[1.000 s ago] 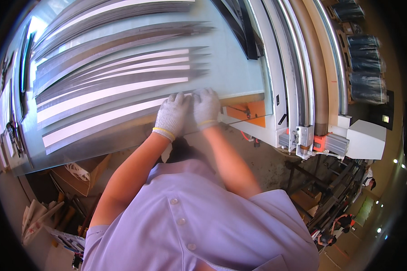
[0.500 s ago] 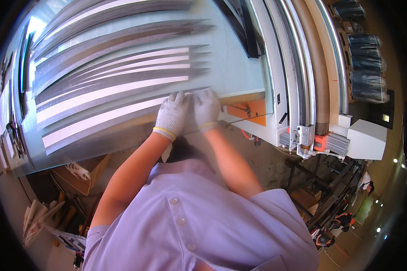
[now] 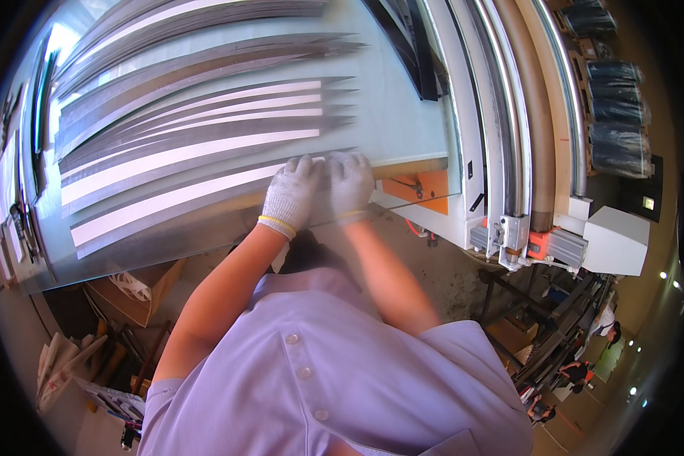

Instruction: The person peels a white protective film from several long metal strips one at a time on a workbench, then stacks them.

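My left hand, in a pale knit glove with a yellow cuff, is at the right end of the nearest dark grey strip, its bent fingers closed on that end. A white band runs along the strip's top. Just to the right, my right hand, in the same kind of glove, has its fingers bent together by the strip's pointed tip; what they hold is hidden. Farther back, several more grey strips with white bands lie side by side on the glass-like table.
A machine with long rollers and a white end housing stands to the right. Black angled bars lie at the back. An open cardboard box is below the table's left edge. Wrapped dark bundles stand far right; people work at lower right.
Both hands stay at the strip's end and shift only very slightly to the right. The strips have not visibly moved.
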Demonstrator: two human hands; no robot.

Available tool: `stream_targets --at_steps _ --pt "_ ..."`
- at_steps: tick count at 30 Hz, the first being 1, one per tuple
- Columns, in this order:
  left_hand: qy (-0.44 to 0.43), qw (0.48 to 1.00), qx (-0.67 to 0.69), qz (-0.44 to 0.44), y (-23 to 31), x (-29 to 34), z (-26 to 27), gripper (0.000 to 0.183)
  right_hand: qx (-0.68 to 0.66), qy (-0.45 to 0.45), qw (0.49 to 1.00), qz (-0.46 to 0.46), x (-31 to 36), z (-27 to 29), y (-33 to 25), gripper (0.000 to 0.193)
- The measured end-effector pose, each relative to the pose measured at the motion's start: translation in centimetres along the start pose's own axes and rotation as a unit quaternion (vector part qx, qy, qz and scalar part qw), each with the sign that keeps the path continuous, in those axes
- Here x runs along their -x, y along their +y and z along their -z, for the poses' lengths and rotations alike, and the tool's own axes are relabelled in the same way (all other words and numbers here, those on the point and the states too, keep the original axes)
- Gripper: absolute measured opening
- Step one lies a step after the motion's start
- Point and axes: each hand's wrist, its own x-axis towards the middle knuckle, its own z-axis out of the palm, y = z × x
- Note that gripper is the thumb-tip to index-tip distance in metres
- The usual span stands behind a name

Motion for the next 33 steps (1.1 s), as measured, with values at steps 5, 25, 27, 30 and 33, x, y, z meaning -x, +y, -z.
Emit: stream_targets --at_steps 5,25,27,30,33 --pt "-0.011 1.0 -0.004 -0.009 0.5 -0.8 1.2 0.056 0.025 -0.016 0.999 -0.021 -0.2 0.4 0.2 0.012" --pt "-0.005 1.0 -0.003 -0.013 -0.5 0.0 -0.3 0.049 0.058 -0.072 0.996 0.002 0.0 1.0 -1.6 0.017" --pt "-0.003 1.0 -0.01 -0.018 -0.5 -0.1 -0.3 0.049 0.046 -0.061 0.997 0.003 0.0 1.1 -1.4 0.017" --pt "-0.005 1.0 -0.01 -0.024 -0.4 -0.2 -0.2 0.049 0.038 -0.022 0.999 0.001 -0.1 0.9 -0.9 0.016" --pt "-0.007 1.0 -0.008 -0.02 -0.5 -0.1 -0.1 0.05 0.038 -0.051 0.998 0.02 -0.3 1.0 -1.1 0.014"
